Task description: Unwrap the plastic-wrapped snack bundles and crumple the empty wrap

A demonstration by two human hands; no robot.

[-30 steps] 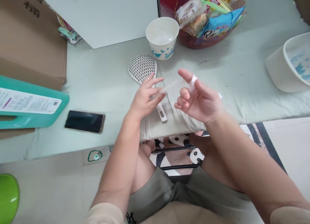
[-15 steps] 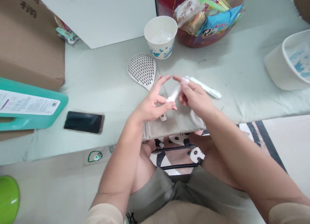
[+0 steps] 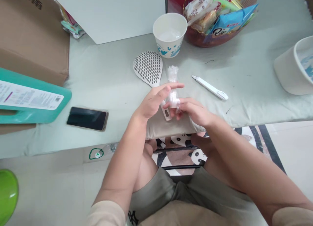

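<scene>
Cdbd box (image 3: 36,34): "桶" | blue snack pkt (image 3: 233,21): "Q" (rest too blurry) | gry shorts (image 3: 151,196): "NY" logo

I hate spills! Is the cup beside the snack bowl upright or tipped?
Upright: the blue-patterned cup stands on its base, rim facing up.

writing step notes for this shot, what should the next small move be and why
Probably fold the upper end of the crumpled clear plastic down toward the right hand, using the left hand: in this view the left hand crosses the plastic's middle, the right hand is at its lower end, and the crinkled top sticks out beyond both.
</scene>
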